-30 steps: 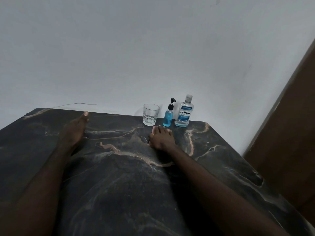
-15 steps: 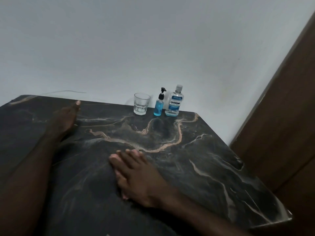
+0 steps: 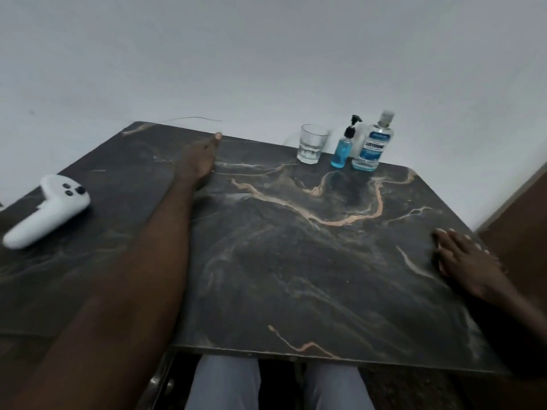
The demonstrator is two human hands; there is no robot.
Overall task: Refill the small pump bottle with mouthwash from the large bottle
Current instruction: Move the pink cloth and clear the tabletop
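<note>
Right hand [image 3: 470, 263] has slid from frame centre out to the right edge of the table [image 3: 296, 261], flat, fingers spread, empty. Left hand [image 3: 199, 161] stays stretched toward the far edge, palm down, open, holding nothing. View has pulled back: white controller [image 3: 47, 210] now shows at left, grey-trousered knees [image 3: 275, 383] at bottom. Small pump bottle [image 3: 343, 147], blue liquid, black pump, stands upper right between faceted clear glass [image 3: 312, 143] and large bottle [image 3: 371, 143], untouched. Nothing blocks them. Table is dark marble with tan veins.
</note>
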